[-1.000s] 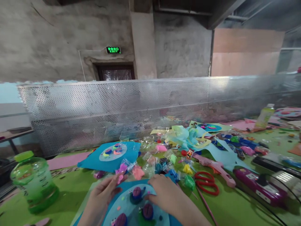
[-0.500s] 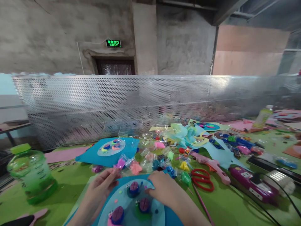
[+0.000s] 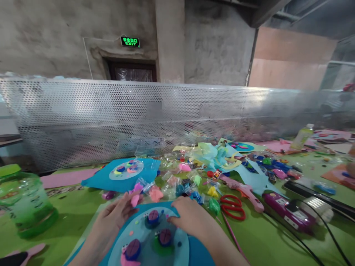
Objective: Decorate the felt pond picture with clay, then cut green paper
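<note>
In the head view, a small pink piece [image 3: 135, 200] is held at the fingertips of the left hand [image 3: 114, 216], above the upper left edge of a blue sheet [image 3: 198, 251] on the green bench [image 3: 66, 218]. The right hand [image 3: 191, 216] is placed over the sheet's upper right part, thumb and fingers parted; whether anything is held beneath them cannot be told. On the sheet, a pale blue oval [image 3: 144, 255] is seen between the forearms, carrying three snail figures [image 3: 165, 237] with purple-topped blue shells. Bagged clay [image 3: 155, 194] is scattered just beyond the hands. Red-handled scissors [image 3: 233, 207] and a purple device [image 3: 288, 212] are set to the right, a green-capped bottle [image 3: 24, 205] to the left.
</note>
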A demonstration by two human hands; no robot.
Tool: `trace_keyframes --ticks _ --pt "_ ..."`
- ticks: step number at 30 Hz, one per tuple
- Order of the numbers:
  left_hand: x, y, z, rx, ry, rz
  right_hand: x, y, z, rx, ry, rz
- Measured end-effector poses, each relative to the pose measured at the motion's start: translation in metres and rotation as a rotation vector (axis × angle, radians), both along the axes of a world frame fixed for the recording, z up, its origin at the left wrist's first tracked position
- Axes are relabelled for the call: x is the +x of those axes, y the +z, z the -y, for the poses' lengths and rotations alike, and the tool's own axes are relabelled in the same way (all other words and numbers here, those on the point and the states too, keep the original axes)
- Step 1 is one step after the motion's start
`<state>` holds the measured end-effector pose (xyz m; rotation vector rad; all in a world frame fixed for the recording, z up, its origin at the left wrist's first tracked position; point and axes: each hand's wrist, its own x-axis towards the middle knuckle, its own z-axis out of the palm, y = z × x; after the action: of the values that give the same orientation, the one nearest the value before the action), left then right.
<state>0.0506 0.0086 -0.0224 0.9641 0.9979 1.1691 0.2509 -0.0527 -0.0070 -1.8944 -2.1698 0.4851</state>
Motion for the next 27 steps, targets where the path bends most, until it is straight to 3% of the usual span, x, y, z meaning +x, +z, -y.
trace_keyframes --ticks 5,9,17,23,27 --pt "0.002 -0.003 0.001 0.025 -0.078 -0.066 0.003 -0.001 -0.002 0.009 -0.017 -0.029" --pt "0.0 -0.002 0.0 0.033 -0.034 -0.081 0.012 0.0 -0.006 0.063 -0.063 -0.052" --pt "-0.004 -0.002 -0.004 0.211 0.03 -0.212 0.052 0.001 -0.017 0.218 -0.276 0.065" --pt "-0.01 -0.01 -0.009 0.308 0.063 -0.26 0.089 -0.006 -0.055 0.181 -0.531 0.291" --pt "-0.013 -0.017 -0.011 0.338 0.03 -0.261 0.096 -0.014 -0.084 0.106 -0.553 0.412"
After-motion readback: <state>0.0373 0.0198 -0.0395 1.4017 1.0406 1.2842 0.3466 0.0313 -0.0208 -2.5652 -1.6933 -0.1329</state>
